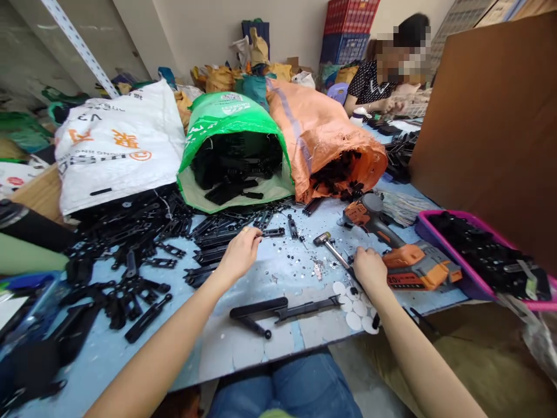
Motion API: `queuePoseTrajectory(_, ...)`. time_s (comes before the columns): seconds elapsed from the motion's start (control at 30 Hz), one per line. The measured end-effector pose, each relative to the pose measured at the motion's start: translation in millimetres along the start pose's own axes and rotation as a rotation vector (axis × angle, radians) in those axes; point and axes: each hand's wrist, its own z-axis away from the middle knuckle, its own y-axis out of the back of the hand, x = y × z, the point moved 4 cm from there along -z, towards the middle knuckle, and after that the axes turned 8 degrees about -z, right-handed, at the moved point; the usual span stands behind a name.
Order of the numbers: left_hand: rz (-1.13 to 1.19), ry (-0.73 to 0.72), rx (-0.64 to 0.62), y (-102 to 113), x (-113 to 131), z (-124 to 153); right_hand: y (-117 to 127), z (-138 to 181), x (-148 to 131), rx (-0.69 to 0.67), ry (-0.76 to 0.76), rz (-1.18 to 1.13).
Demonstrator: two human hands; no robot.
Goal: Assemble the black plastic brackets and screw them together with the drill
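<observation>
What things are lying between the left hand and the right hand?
The head view shows small scattered parts and a hammer, which extends to the right hand.

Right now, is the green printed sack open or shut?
Open. The green printed sack lies with its mouth gaping toward the camera, black parts visible inside.

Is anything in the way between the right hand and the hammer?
No, nothing that I can see. The right hand is right at the handle of the hammer. The drill lies on the hand's other side, not between them.
</observation>
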Motion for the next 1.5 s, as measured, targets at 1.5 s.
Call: queuePoseTrajectory(1.5, -0.057, 0.036, 0.097, 1, 8, 169, 20, 139, -136, -0.003, 1.034, -0.775)
